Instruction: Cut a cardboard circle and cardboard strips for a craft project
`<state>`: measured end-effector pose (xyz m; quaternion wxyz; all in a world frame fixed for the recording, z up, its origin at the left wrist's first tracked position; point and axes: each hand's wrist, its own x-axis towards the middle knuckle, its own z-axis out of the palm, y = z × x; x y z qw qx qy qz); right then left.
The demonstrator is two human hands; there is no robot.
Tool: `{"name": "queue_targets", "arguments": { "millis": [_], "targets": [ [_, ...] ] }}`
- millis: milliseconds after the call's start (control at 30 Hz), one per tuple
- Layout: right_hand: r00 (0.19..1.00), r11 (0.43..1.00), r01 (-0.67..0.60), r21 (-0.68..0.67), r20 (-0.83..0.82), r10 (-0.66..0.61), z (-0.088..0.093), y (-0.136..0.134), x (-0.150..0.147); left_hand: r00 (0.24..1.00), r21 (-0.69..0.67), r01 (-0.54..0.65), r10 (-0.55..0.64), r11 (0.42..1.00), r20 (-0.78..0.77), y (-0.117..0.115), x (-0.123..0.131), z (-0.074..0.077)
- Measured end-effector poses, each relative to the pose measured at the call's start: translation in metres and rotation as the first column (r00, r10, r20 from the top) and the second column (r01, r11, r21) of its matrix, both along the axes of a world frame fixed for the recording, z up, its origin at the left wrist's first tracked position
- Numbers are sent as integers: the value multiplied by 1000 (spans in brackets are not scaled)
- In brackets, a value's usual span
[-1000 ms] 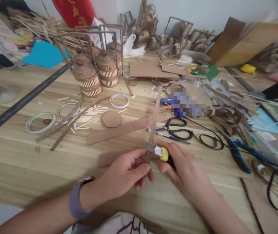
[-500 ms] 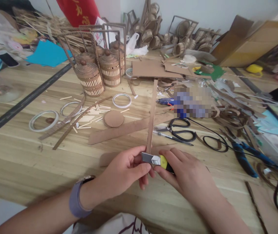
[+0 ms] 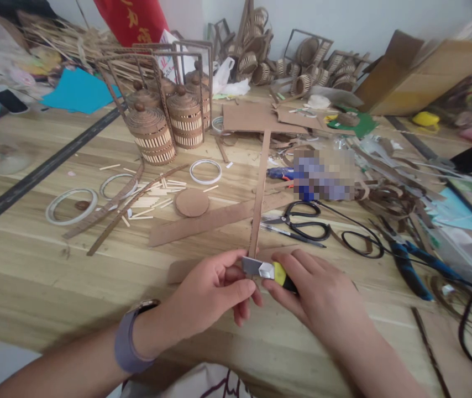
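Observation:
My left hand (image 3: 219, 287) grips the near end of a long, narrow cardboard strip (image 3: 261, 193), which points away from me above the table. My right hand (image 3: 323, 293) is closed around a yellow and black utility knife (image 3: 278, 273). The wide metal blade lies across the strip close to my left fingertips. Beyond my hands a wider cardboard strip (image 3: 203, 224) lies flat, with a cardboard disc (image 3: 192, 203) behind it. Black-handled scissors (image 3: 308, 221) and a pen lie right of the held strip.
Lidded woven baskets (image 3: 151, 132) with tall handles stand at the back left. Tape rolls (image 3: 205, 172) and small wooden sticks lie at left centre. Blue-handled pliers (image 3: 412, 271), cables and coiled brown strips crowd the right. A cardboard box (image 3: 422, 77) is at the back right.
The held strip's far end has tilted slightly to the right. The knife blade stays across the strip near my left fingers, and the whole view has shifted slightly.

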<state>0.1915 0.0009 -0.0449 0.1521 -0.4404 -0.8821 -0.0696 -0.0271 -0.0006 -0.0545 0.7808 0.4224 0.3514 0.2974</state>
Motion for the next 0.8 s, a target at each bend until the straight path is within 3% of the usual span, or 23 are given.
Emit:
{"name": "queue_targets", "arguments": {
  "millis": [167, 500, 800],
  "targets": [
    [999, 1000, -11, 25, -38, 12, 2, -1, -10, 1000, 7, -18, 18, 1000, 2, -1, 0, -2],
    [1000, 1000, 5, -13, 20, -4, -5, 1, 6, 998, -53, -7, 10, 999, 64, 1, -2, 1],
    [998, 997, 58, 45, 18, -59, -3, 5, 16, 998, -57, 27, -24, 998, 63, 0, -2, 5]
  ]
}}
